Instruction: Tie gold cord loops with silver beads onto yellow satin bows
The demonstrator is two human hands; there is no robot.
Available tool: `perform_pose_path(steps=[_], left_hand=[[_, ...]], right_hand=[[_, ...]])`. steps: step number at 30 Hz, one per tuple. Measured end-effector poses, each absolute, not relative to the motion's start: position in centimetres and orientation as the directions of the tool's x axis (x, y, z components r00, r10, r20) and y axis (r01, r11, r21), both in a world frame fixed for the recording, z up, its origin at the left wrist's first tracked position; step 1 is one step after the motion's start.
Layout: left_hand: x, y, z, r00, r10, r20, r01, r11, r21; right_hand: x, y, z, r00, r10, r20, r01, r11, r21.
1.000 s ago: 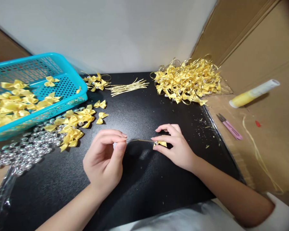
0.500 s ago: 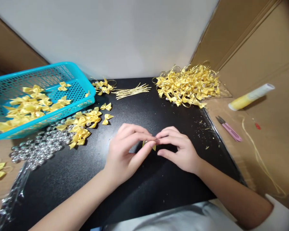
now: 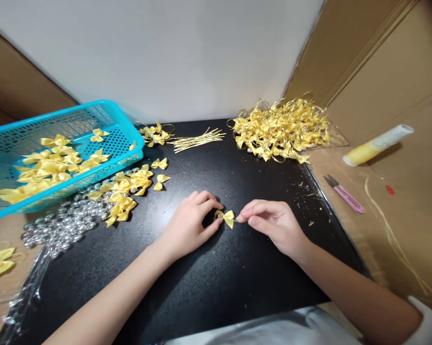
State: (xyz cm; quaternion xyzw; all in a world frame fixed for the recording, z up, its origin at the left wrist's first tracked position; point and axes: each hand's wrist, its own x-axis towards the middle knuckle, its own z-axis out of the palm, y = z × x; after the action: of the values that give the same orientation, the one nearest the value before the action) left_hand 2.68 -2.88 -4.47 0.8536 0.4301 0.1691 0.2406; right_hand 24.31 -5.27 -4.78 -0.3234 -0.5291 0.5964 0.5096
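A small yellow ribbon bow lies between my hands on the black tabletop, its loops facing up. At its left end sits a shiny bead, apparently with a thin golden cord around it. My left hand has its thumb and fingertips closed on this bead end. Just right of the bow, my right hand pinches its thumb and fingers together. What lies in that pinch is too small to make out; it may be a cord end.
Yellow bows fill part of a turquoise basket at left. Silvery beads and loose bows lie before it. Golden cords lie at the back, beside a heap of finished-looking bows. Pink snips and a tube are right.
My hands have drawn apart, the right one moving slightly right. The bow, mostly hidden behind my fingers before, now shows on the tabletop. The view has shifted slightly.
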Motion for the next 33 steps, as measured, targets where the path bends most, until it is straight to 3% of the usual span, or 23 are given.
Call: perform_pose_path(steps=[9, 18, 24, 33], left_hand=[[2.7, -2.6, -4.7, 0.594, 0.802, 0.067, 0.628, -0.514, 0.584], [2.7, -2.5, -3.9, 0.596, 0.803, -0.002, 0.592, -0.438, 0.676], [2.7, -3.3, -4.4, 0.503, 0.864, 0.001, 0.546, -0.319, 0.775], [3.2, -4.0, -4.9, 0.273, 0.918, 0.287, 0.472, -0.387, 0.792]], right_hand=[[24.8, -5.0, -5.1, -0.213, 0.977, 0.007, -0.37, -0.074, -0.926], [24.7, -4.6, -4.7, -0.125, 0.992, -0.037, -0.384, -0.083, -0.92], [24.8, -4.7, -4.9, -0.111, 0.993, -0.049, -0.359, -0.086, -0.929], [25.1, -4.7, -4.5, -0.093, 0.995, -0.029, -0.389, -0.063, -0.919]])
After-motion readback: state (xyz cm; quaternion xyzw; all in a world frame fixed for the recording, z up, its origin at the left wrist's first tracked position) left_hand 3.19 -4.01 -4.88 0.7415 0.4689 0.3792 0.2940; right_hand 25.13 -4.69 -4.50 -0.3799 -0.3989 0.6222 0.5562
